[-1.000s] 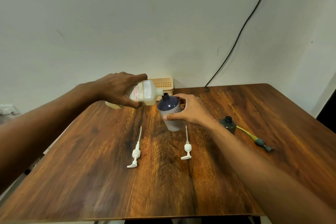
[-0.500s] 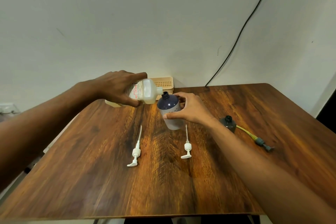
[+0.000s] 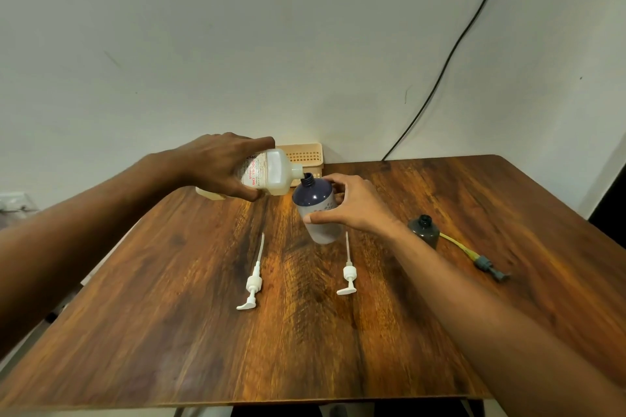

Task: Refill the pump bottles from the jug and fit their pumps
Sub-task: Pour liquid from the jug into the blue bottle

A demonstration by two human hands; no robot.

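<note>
Left hand (image 3: 216, 164): wrapped around jug (image 3: 271, 173), tipped on its side, spout toward the right.
Left pump (image 3: 252, 281): flat on table (image 3: 169, 332), below the jug grip.
Bottle (image 3: 316, 206): spout meets its open neck; leans slightly left.
Right hand (image 3: 352, 203): thumb and fingers clasp bottle's right side.
Right pump (image 3: 348, 272): on table, just below that grip.
Second bottle (image 3: 425, 230): right of the wrist, uncapped.

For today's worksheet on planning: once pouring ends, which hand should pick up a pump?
Probably the right hand: after releasing the blue bottle, it sits just above the nearer pump. The left hand holds the jug.
</note>
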